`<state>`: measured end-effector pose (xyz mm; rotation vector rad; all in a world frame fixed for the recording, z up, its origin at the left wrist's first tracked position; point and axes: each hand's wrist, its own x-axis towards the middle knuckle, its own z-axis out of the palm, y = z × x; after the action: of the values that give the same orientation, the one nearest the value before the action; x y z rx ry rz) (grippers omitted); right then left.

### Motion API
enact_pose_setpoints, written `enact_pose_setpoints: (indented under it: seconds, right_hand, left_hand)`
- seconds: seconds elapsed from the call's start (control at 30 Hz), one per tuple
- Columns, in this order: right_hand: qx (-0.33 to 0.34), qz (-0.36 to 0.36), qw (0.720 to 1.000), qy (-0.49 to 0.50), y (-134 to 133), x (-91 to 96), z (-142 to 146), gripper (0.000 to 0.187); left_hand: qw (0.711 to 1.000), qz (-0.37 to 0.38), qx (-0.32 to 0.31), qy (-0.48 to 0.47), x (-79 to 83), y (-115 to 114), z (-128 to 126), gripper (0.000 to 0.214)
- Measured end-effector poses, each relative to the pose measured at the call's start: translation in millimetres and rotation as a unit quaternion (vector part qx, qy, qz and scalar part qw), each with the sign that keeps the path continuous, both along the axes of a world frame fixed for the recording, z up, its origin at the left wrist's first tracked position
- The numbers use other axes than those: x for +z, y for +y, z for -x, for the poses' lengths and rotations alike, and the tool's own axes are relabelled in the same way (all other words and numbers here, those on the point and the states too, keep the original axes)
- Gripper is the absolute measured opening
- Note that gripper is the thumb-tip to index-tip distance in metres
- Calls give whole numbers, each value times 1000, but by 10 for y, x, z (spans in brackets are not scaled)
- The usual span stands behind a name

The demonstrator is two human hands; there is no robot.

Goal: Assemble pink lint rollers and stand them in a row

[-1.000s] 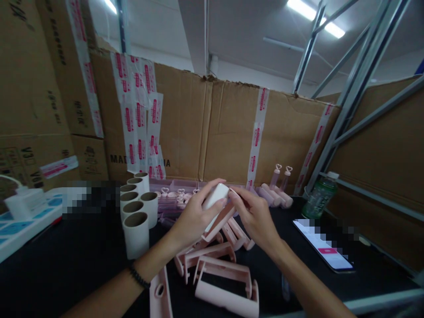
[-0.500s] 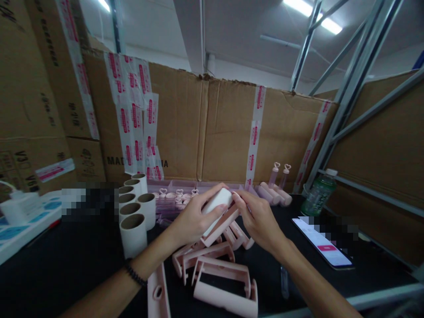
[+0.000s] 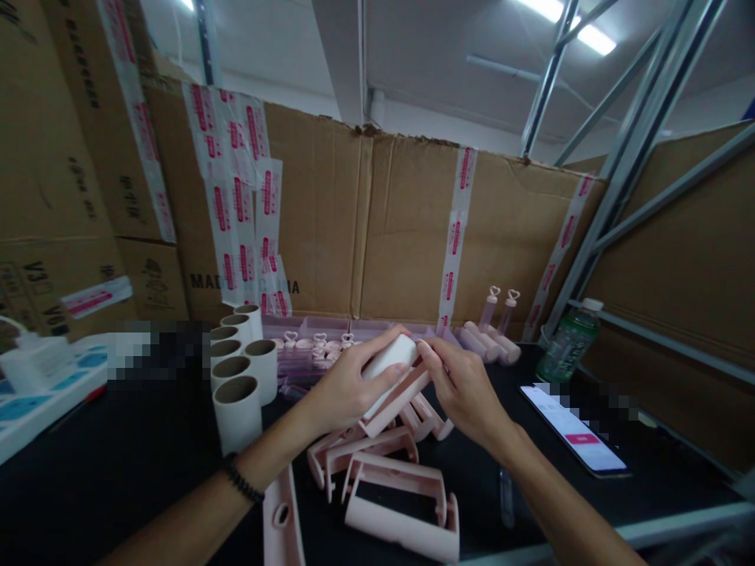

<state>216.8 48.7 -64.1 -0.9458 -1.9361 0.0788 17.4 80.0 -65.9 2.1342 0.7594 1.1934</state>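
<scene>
My left hand (image 3: 339, 391) is wrapped round a smooth white cylinder (image 3: 388, 363), which lies in or against a pale pink plastic frame (image 3: 396, 407). At the upper right end of that frame, my right hand (image 3: 465, 385) is closed in a pinch, thumb and forefinger pressed at its edge. The fingers hide part of the contact there. Below both hands, several more pink frames (image 3: 404, 528) lie in a loose pile on the black table. One long pink piece with an oval hole (image 3: 284, 519) rests near my left forearm.
Several white cardboard tubes (image 3: 237, 417) stand upright on the left. Behind the hands are a lilac divided tray (image 3: 366, 326) and heart-topped wands (image 3: 506, 318). A phone (image 3: 572, 431) and green bottle (image 3: 567, 346) are at right, a power strip (image 3: 59, 383) at far left.
Both hands keep their grip on the white cylinder and pink frame, with only a very slight shift. The camera view has tilted a little.
</scene>
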Motion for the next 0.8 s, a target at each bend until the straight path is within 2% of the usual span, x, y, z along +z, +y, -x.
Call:
enact_pose_setpoints:
  seconds: [0.3,0.53,0.67,0.73,0.8]
  right_hand:
    - [-15,0,1000,-9,16,-52,-18,28]
    - [11,34,996,76,-37,11,17,23]
    - [86,81,979,166,-96,4,22,23]
    - [146,101,962,206,-131,-5,8,33]
    - [203,127,944,227,-165,-9,-13,50]
  left_hand:
    - [999,-21,-7,26,-14,-24,-9,62]
    - [998,-55,-40,14,36,-52,51,58]
    - [997,-35,-65,-11,108,-157,53,63]
    - [996,22,-70,-50,139,-212,43,63]
    - [990,78,-83,-88,158,-249,35,53]
